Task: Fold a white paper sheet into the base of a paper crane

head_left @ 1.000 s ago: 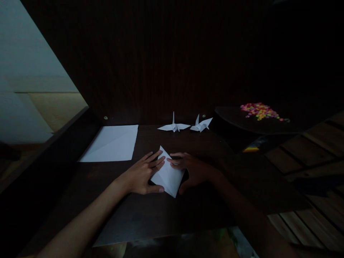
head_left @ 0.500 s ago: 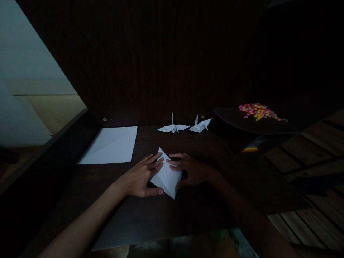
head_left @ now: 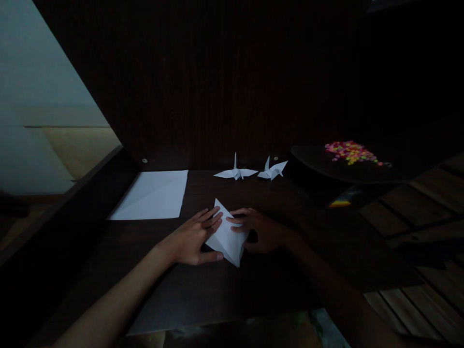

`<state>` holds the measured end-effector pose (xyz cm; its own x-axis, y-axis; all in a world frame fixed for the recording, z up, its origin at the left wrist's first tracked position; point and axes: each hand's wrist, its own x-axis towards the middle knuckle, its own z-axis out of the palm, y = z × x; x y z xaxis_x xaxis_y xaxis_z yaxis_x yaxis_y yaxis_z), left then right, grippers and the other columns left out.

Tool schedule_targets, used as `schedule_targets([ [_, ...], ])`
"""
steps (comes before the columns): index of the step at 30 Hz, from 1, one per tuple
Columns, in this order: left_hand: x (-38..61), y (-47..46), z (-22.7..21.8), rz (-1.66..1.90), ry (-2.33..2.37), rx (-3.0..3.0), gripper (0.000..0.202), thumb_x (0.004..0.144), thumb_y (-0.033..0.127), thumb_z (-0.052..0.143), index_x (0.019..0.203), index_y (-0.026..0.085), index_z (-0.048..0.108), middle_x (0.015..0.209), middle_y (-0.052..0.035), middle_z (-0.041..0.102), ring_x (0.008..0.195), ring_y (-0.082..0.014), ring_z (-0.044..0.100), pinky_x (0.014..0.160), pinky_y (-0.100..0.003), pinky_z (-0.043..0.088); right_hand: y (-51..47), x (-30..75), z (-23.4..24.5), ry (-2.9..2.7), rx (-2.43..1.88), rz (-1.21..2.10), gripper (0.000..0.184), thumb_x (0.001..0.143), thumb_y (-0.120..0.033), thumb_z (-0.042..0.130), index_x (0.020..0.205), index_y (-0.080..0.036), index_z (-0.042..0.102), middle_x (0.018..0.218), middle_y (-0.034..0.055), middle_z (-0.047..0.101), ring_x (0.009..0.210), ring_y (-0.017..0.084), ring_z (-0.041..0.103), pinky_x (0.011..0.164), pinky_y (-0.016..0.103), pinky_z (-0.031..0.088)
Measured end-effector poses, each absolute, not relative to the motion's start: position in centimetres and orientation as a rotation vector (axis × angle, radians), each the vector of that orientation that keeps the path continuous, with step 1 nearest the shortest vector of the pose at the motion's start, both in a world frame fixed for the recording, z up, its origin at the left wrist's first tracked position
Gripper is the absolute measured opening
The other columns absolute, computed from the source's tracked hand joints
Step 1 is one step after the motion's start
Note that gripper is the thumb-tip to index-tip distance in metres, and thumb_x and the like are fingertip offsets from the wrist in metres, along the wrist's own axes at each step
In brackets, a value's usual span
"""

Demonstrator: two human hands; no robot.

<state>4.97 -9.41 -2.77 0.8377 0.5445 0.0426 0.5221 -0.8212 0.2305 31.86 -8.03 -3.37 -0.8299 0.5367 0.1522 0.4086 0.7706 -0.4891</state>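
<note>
A folded white paper, diamond-shaped, lies on the dark wooden table in front of me. My left hand rests on its left side, fingers stretched flat over the paper and thumb along its lower edge. My right hand presses on the right side, fingers laid on the paper's upper right edge and thumb tucked at the right corner. Both hands hold the paper down against the table.
A flat white sheet lies at the back left. Two finished white paper cranes stand at the back against the dark wall. A dark tray with small colourful bits sits at the right. The table's left rim is raised.
My right thumb has slid in along the paper's right corner, narrowing the fold a little. My left hand has stayed in place on the paper.
</note>
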Motion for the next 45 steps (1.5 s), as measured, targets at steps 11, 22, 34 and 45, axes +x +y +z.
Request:
schedule_targets([
  [11,5.1,-9.4,-3.0,0.195,0.825,2.779,0.093,0.082,0.067,0.054,0.147,0.004,0.032,0.151,-0.0242,0.031,0.142,-0.0375,0.024,0.114,-0.055,0.025,-8.3,31.9,-3.5,-2.626,-0.668,0.659,0.039,0.066,-0.014,0.066,0.105,-0.020,0.073,0.135,0.0098,0.058,0.129,0.028,0.046,0.102,0.049,0.040],
  [22,5.1,-9.4,-2.5,0.145,0.859,2.777,0.089,0.085,0.066,0.049,0.144,0.001,0.037,0.149,-0.0265,0.033,0.142,-0.0383,0.026,0.112,-0.055,0.028,-8.9,31.2,-4.2,-2.582,-0.679,0.486,0.049,0.065,-0.013,0.061,0.113,-0.020,0.068,0.130,0.0103,0.062,0.123,0.028,0.052,0.101,0.050,0.040],
  [34,4.4,-8.8,-3.2,0.170,0.903,2.810,0.102,0.075,0.078,0.051,0.149,0.010,0.031,0.151,-0.0201,0.034,0.143,-0.0373,0.023,0.113,-0.054,0.025,-8.9,31.0,-4.4,-2.543,-0.684,0.401,0.027,0.073,-0.021,0.064,0.100,-0.021,0.069,0.120,0.0109,0.068,0.113,0.026,0.061,0.095,0.046,0.045],
  [45,4.7,-8.9,-3.2,0.097,0.953,2.805,0.105,0.077,0.081,0.044,0.148,0.005,0.030,0.152,-0.0239,0.029,0.143,-0.0374,0.023,0.114,-0.054,0.024,-8.5,30.6,-5.1,-2.475,-0.755,0.329,0.015,0.078,-0.019,0.063,0.091,-0.022,0.069,0.108,0.0084,0.073,0.104,0.024,0.067,0.088,0.044,0.049],
])
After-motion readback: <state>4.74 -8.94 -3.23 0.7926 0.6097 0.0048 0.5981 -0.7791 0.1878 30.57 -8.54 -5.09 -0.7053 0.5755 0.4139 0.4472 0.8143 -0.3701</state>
